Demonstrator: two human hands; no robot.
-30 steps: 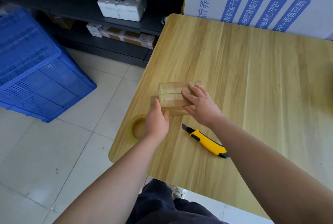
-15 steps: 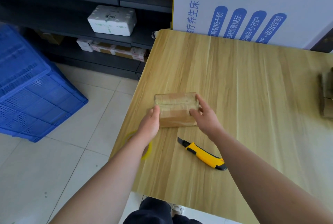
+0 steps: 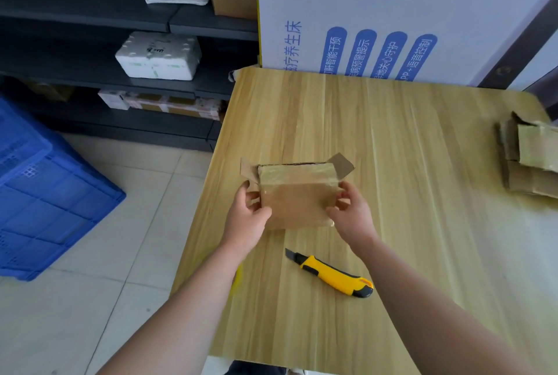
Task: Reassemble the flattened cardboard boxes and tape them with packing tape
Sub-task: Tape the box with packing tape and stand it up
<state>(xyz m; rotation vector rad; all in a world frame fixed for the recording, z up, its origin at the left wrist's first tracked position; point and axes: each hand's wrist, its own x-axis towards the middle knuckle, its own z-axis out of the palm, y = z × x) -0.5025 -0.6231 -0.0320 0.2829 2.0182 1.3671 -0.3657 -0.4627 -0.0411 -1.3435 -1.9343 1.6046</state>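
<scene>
Box (image 3: 297, 196): small cardboard, held up just over the table (image 3: 422, 193), mid-left, far of the knife (image 3: 332, 275); glossy tape across its near face, end flaps open at the far corners.
Left hand (image 3: 246, 217): fingers curled, pinching the box's left edge by a loose flap.
Right hand (image 3: 350, 214): thumb and fingers pinching the right edge.
Weight: likely very light, empty.
Stiffness: thin walls, probably crush under a hard squeeze; flaps floppy.
Surface: taped parts look slick; bare card grips better.
Hold: by opposite edges near the corners, not the flaps.
Flat boxes (image 3: 528, 160): stacked far right.
</scene>
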